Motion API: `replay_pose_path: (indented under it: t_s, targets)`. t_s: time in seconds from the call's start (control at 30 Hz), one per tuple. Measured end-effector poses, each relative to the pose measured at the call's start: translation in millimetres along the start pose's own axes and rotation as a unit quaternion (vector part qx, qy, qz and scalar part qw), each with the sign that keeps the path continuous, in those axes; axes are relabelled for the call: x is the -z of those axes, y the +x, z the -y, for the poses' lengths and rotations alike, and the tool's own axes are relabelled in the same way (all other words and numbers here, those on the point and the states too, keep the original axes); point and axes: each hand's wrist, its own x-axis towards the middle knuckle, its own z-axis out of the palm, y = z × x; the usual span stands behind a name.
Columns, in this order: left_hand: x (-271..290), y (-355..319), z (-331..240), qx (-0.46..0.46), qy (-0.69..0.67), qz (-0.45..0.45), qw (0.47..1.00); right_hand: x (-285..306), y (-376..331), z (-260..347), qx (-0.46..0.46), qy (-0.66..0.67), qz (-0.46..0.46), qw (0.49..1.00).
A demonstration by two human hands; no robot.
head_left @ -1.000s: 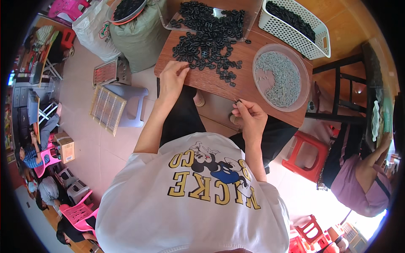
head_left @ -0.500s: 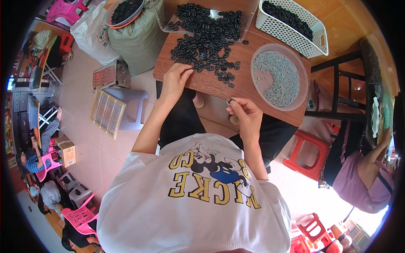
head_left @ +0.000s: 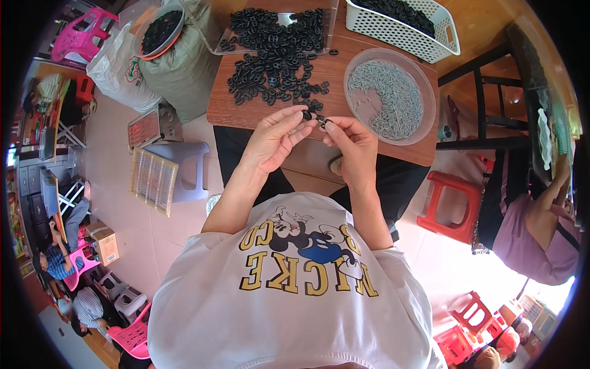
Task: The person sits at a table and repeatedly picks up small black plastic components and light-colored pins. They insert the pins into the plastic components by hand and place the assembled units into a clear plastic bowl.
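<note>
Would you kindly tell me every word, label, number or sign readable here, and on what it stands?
White shirt: large yellow, dark-edged lettering, legible, but I won't copy the wording.
White sack: a red and green printed mark, too small to read.
Cardboard box: small markings, too small to read.

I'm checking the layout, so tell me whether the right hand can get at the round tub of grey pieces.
Probably yes: the right hand is close to the tub, which is uncovered, though that hand holds a small black part.
</note>
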Motion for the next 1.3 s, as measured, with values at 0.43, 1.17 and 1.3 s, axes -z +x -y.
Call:
replay_pose_path:
  t_s: [0.43,1.17,1.3]
  targets:
    - [2.0,-1.5,7.3,-0.002,0.012,0.039,0.999,0.6,-5.2,1.1,0.007,-0.011,-0.016,1.000]
    - [2.8,-6.3,3.8,-0.073,0.136,0.073,0.985,-6.7,-9.2,1.3,-0.023,-0.084,-0.023,0.996]
    - [-1.4,-9.8,1.7,-0.077,0.139,0.073,0.985,-6.4,-9.8,0.7,-0.026,-0.090,-0.028,0.995]
